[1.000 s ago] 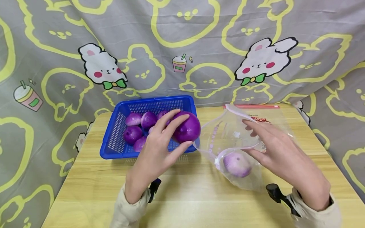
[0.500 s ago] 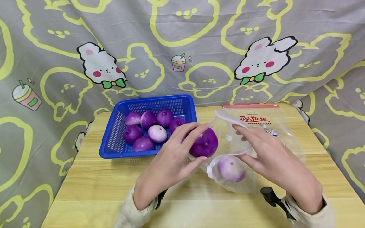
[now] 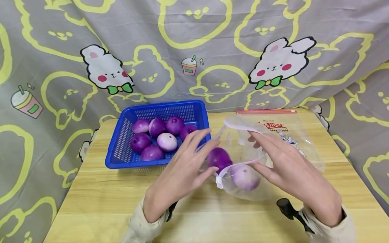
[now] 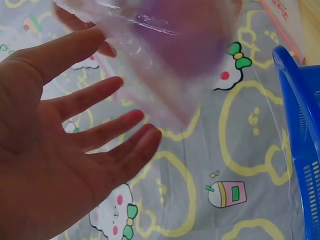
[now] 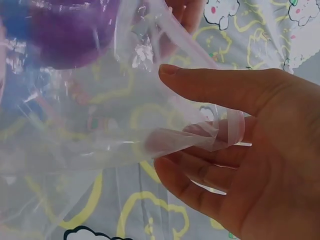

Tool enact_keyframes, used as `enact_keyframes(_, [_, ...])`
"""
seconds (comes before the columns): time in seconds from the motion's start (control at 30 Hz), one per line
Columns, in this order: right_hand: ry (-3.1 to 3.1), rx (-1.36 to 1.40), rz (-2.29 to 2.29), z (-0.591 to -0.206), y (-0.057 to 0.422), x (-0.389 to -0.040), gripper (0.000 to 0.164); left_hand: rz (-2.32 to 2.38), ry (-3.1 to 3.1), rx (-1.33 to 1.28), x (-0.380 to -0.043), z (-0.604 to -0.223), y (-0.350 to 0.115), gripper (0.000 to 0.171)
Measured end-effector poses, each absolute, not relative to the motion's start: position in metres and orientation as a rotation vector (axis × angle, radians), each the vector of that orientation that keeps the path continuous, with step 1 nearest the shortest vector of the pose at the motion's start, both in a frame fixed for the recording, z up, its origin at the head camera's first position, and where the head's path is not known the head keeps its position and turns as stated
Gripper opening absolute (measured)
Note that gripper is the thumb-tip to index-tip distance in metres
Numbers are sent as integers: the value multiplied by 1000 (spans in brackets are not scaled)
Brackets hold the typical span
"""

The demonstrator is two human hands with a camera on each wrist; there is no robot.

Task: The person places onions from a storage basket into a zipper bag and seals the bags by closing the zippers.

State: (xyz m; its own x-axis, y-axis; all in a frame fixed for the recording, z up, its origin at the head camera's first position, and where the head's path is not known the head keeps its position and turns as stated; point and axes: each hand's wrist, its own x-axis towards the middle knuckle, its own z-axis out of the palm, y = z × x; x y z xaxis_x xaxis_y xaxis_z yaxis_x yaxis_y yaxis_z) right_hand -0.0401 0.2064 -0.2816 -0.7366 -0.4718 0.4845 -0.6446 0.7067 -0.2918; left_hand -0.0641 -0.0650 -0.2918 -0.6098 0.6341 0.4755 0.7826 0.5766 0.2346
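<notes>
A clear zip bag point(image 3: 243, 127) with a pale lilac rim gapes between the hands. My right hand point(image 3: 288, 165) holds its right side, with the film between thumb and fingers in the right wrist view. A dark purple onion point(image 3: 219, 159) lies inside the bag's mouth at the left, beside a pale purple onion point(image 3: 245, 177). Close by the left rim, my left hand point(image 3: 182, 168) has its fingers spread, apart from the dark onion. In the left wrist view the left palm point(image 4: 55, 165) holds nothing, and the bag point(image 4: 165, 105) hangs past the fingertips.
A blue plastic basket point(image 3: 112, 164) with several purple onions stands at the back left of the wooden table point(image 3: 100, 209). Behind the right hand lies a flat clear bag point(image 3: 291, 126) with a red zip and printed lettering. A patterned grey cloth point(image 3: 218, 44) hangs behind.
The left hand has carried the dark onion from beside the basket rightward to the bag and let go of it. The onion has dropped into the bag's mouth. The right hand has shifted slightly left.
</notes>
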Motion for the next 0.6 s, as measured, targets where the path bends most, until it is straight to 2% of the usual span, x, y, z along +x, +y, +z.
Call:
enact_keyframes(0.23, [-2507,846,675,-281,208,-43,74,-575,-2641,-1091,-65,-295,-70,52])
enact_keyframes(0.4, [-2514,833,686,-280,210,-44,74,-572,-2740,-1054,-65,-295,-72,57])
enact_keyframes(0.53, [-2631,753,651,-279,215,-44,84,-649,-2720,-1025,-65,-293,-72,59])
enact_keyframes(0.6, [-2696,705,600,-279,219,-44,78,-703,-2671,-1022,-65,-292,-71,57])
